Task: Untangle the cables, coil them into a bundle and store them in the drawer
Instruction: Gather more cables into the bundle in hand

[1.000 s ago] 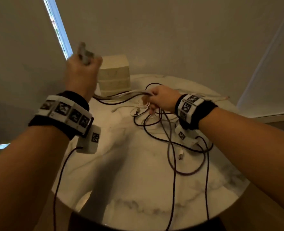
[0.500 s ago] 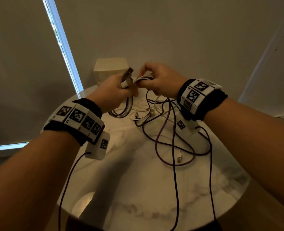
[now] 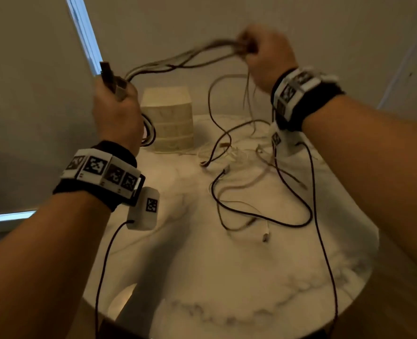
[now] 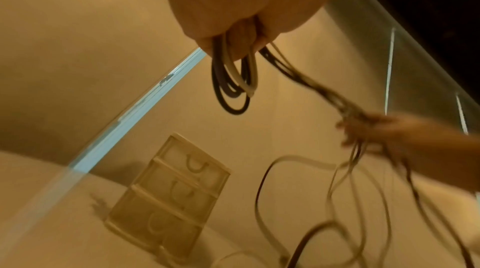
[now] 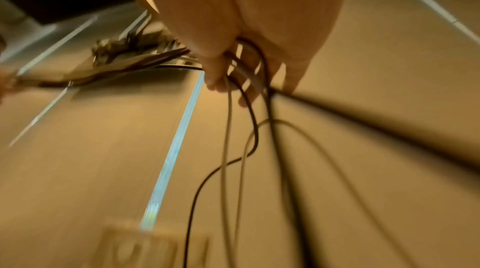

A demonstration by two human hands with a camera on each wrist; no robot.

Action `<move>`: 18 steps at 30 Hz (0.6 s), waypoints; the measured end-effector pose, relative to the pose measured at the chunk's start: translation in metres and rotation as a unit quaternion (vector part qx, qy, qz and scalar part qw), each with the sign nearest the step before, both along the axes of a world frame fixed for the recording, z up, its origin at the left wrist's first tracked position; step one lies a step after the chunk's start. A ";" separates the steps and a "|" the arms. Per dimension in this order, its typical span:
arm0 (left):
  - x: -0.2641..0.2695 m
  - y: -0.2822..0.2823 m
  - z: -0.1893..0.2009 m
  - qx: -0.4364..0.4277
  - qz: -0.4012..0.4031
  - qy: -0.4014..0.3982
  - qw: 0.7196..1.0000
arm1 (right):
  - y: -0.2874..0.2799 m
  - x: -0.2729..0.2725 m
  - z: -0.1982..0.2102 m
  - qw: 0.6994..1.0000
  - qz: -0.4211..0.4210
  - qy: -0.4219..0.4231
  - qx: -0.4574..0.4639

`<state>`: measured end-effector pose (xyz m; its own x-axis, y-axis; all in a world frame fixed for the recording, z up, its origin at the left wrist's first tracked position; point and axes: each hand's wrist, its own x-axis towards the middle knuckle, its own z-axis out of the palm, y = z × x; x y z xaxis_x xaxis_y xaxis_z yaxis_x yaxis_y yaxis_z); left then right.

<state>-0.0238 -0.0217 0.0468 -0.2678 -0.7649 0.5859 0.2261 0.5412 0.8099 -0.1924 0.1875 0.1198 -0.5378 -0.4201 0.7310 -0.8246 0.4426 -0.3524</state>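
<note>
Several dark and white cables stretch in the air between my two hands above a round marble table. My left hand is raised at the left and grips a small coil of cable loops, with plug ends sticking up from the fist. My right hand is lifted high at the right and grips the same strands, blurred by motion. Below it the loose cable ends trail down onto the tabletop in a tangle. A small cream drawer unit stands at the table's back.
The drawer unit has three shut drawers with loop handles. A dark cord runs from my right wrist device over the table's front edge, and another hangs from my left wrist device. Walls and a window blind stand behind the table.
My hands were close together over the table, then moved apart. The right hand has swung up and to the right, drawing the strands out. The left hand has risen with its coil.
</note>
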 end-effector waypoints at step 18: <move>0.010 -0.020 0.000 0.096 0.031 0.044 0.994 | 0.028 -0.032 -0.057 0.931 -0.134 -0.286 0.181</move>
